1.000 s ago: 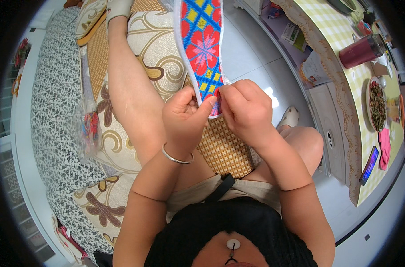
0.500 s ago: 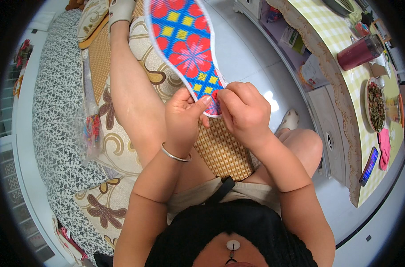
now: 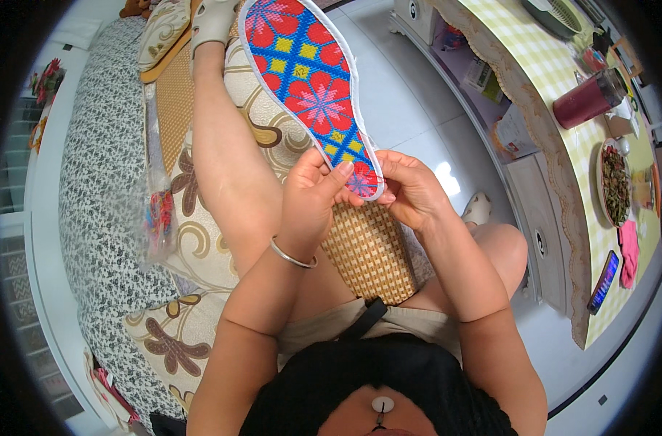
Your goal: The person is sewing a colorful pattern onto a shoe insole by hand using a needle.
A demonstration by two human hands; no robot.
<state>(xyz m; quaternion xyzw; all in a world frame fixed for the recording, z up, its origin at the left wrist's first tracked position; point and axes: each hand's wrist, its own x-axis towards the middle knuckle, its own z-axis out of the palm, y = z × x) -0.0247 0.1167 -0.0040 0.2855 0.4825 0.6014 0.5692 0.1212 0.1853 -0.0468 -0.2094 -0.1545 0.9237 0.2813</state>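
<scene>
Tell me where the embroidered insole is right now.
In the head view, the insole is upper centre, its near end pinched between left hand and right hand, above the woven mat.

Both hands up, pinching close together

L hand: wrist bent, thumb on top, fingers curled under, closed in a pinch grip; bangle on wrist. R hand: just beside L, fingertips nearly meeting it, thumb + fingers also pinched shut. Both forearms rise from lower edge, elbows bent, converging twd the hands.
</scene>
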